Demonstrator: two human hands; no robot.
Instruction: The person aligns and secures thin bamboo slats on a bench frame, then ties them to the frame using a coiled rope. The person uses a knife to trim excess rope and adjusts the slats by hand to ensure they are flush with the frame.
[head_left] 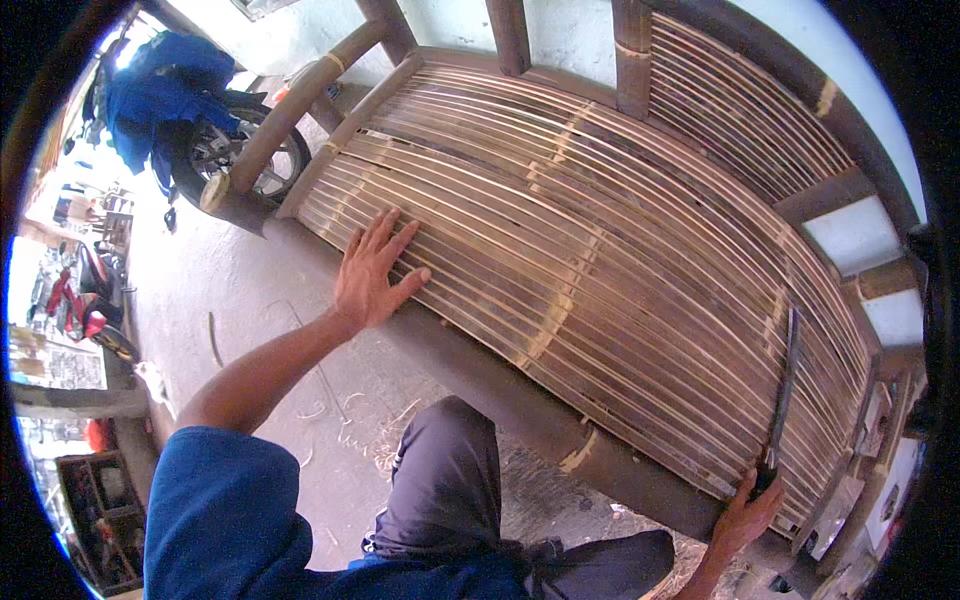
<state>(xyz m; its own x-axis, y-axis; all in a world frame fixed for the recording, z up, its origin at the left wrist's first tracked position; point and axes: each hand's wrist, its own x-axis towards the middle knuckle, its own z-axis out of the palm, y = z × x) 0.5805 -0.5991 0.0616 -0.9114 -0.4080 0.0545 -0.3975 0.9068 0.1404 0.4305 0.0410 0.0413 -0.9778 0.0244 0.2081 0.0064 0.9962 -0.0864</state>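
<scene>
A long bamboo bench (480, 235) with a seat of narrow slats stretches across the view. Flat on the slats near the front edge, left of the middle, rests my left hand (374, 270) with its fingers spread; it holds nothing. At the right end of the seat my right hand (748, 508) is wrapped round the dark handle of a long knife (787, 385). The narrow dark blade points away from me and lies over the slats. A thick bamboo pole (480, 375) forms the bench's front edge.
A motorcycle (215, 145) under a blue cover stands beyond the bench's left end. Farther left is a red motorcycle (90, 290). Thin shavings (400, 435) lie on the concrete floor by my knee. The slatted backrest (740, 95) rises along the wall.
</scene>
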